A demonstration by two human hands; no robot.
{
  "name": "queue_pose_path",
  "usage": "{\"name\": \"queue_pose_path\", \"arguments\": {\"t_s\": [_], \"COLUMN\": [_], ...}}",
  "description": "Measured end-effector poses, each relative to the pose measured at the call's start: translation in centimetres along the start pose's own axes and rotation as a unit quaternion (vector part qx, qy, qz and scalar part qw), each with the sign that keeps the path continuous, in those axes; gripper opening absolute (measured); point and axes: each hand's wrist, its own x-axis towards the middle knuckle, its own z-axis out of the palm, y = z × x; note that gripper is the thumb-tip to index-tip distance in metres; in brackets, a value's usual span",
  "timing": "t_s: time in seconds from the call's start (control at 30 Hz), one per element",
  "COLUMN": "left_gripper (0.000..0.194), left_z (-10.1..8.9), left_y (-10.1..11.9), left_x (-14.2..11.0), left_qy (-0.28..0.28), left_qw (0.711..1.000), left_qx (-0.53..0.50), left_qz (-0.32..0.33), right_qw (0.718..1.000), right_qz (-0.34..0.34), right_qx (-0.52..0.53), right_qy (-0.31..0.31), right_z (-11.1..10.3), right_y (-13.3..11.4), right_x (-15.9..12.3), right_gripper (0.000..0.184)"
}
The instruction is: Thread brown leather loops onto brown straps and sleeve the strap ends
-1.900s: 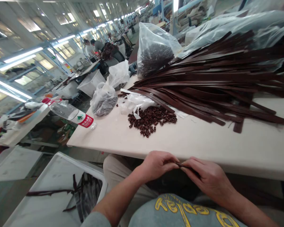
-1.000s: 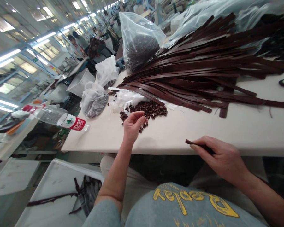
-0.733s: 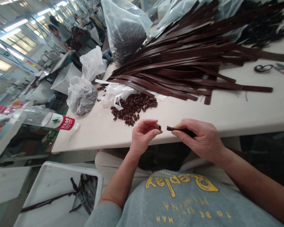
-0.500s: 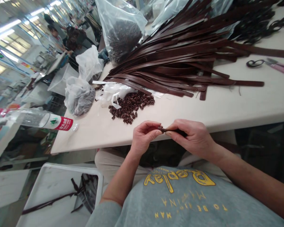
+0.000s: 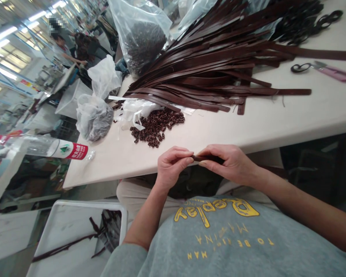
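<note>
My left hand [image 5: 173, 166] pinches the tip of a dark brown leather strap [image 5: 200, 158] just off the table's front edge. Gripping the same strap a little further along, my right hand [image 5: 233, 163] covers most of it, and the rest is hidden. Whether a small loop sits under my left fingertips, I cannot tell. Behind my hands lies a pile of small brown leather loops [image 5: 157, 127], partly against crumpled white plastic [image 5: 138, 109]. A wide fan of brown leather straps [image 5: 202, 73] spreads across the table beyond it.
Scissors [image 5: 301, 68] and a pink-handled cutter [image 5: 331, 72] lie at the right. Clear bags [image 5: 95, 115] and a larger filled bag [image 5: 144, 42] stand at the left and back. A plastic bottle [image 5: 60, 148] juts in beside the table [image 5: 276, 123]. A white bin [image 5: 57, 231] holds straps below.
My fingers have shifted along the strap. The small loop-like piece seen at my left fingertips is no longer distinct, and the strap's end now lies straighter between my hands. The view has turned slightly.
</note>
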Motion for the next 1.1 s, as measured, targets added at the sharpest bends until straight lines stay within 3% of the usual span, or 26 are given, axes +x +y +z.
{"name": "queue_pose_path", "arguments": {"t_s": [0.2,0.5,0.77,0.9,1.1], "left_gripper": [0.008,0.008,0.023,0.02,0.014], "left_z": [-0.6,-0.9,0.6,0.7,-1.2], "left_y": [0.1,-0.5,-1.3,-1.6,-1.4], "left_x": [-0.2,-0.2,-1.1,-1.2,-0.9], "left_qy": [0.002,-0.01,-0.034,-0.026,-0.033], "left_qw": [1.0,1.0,0.983,0.983,0.989], "left_qx": [0.002,-0.002,-0.095,-0.099,-0.051], "left_qz": [0.003,-0.014,-0.152,-0.156,-0.134], "right_qw": [0.99,0.975,0.984,0.991,0.984], "right_qz": [-0.036,-0.066,-0.083,-0.03,0.06], "right_qx": [-0.138,-0.206,-0.15,-0.104,-0.111], "right_qy": [-0.01,-0.051,-0.042,-0.075,-0.124], "right_z": [-0.1,0.6,1.0,1.2,0.6], "right_y": [0.6,0.9,0.7,1.0,1.5], "right_x": [-0.8,-1.1,-0.8,-0.8,-2.5], "right_gripper": [0.027,0.038,0.038,0.032,0.026]}}
